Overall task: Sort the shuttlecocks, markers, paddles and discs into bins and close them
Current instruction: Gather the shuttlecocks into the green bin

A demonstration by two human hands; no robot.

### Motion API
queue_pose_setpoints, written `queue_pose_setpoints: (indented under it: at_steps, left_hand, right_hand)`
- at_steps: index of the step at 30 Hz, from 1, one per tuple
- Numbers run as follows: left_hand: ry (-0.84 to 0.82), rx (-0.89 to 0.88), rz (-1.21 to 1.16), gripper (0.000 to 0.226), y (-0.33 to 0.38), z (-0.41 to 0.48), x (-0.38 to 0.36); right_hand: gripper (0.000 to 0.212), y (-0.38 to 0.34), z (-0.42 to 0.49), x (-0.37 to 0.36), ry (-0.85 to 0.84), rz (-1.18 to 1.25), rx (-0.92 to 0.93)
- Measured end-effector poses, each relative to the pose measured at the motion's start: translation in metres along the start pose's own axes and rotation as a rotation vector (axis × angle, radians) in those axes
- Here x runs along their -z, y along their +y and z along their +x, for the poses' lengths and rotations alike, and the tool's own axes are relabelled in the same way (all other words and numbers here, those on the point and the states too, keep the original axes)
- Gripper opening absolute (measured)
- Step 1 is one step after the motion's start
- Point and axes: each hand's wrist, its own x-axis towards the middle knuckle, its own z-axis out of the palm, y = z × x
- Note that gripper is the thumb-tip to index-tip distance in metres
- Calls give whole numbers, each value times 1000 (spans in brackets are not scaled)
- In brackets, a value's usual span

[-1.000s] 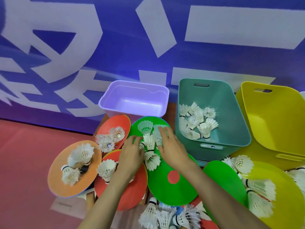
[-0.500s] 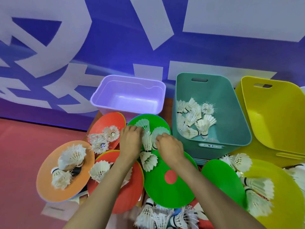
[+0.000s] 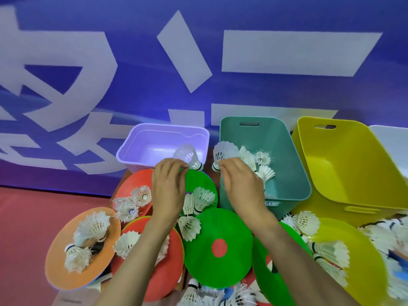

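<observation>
So each hand's got a shuttlecock right now. The left hand (image 3: 169,184) pinches one shuttlecock (image 3: 188,156) by its skirt edge, held over the near rim of the purple bin (image 3: 141,146), cork end pointing right. The right hand (image 3: 240,184) pinches a second shuttlecock (image 3: 224,152) near its cork, feathers up, right at the left edge of the teal bin (image 3: 291,173). That teal bin already has a little heap of shuttlecocks (image 3: 258,164) inside, partly hidden behind the right hand.

Under the wrists, three more shuttlecocks (image 3: 194,208) lie on a green disc (image 3: 218,250) with a red dot in the middle. Left of that there's a red disc (image 3: 136,182) with two frayed ones on it, another red disc (image 3: 167,272) under the left forearm, and an orange disc (image 3: 66,266) carrying a couple more. On the right, a yellow disc (image 3: 362,261) has several shuttlecocks along its edges, and the yellow bin (image 3: 353,173) sits tilted just beside the teal one. More shuttlecocks are piled at the bottom edge, kind of blurry. Behind everything is a blue banner (image 3: 132,62) with big white characters.
</observation>
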Motion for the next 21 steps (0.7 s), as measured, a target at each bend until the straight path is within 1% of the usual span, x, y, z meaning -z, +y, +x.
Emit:
queue_pose_setpoints:
  at_steps: [2, 4, 6, 8, 11, 13, 17, 21]
  left_hand:
    - [3, -32, -18, 18, 17, 12, -6]
    - [-44, -55, -27, 22, 35, 22, -18]
    - [-147, -72, -21, 24, 51, 29, -35]
    - [-262, -96, 13, 17, 63, 34, -54]
    - [-420, -158, 115, 10, 78, 46, -83]
    - [-504, -170, 199, 13, 85, 57, -101]
    - [-600, -133, 327, 19, 86, 80, -136]
    - [-664, -35, 315, 29, 75, 95, -166]
  right_hand:
    - [13, 18, 5, 13, 22, -60, -49]
    - [14, 39, 7, 26, -21, -115, -126]
    - [19, 58, 8, 37, -89, -154, -196]
    - [23, 75, 9, 47, -132, -195, -222]
    - [26, 96, 12, 56, -205, -258, -252]
    - [26, 109, 16, 56, -255, -288, -286]
    - [22, 133, 26, 49, -346, -293, -339]
    - [19, 147, 36, 39, -378, -281, -348]
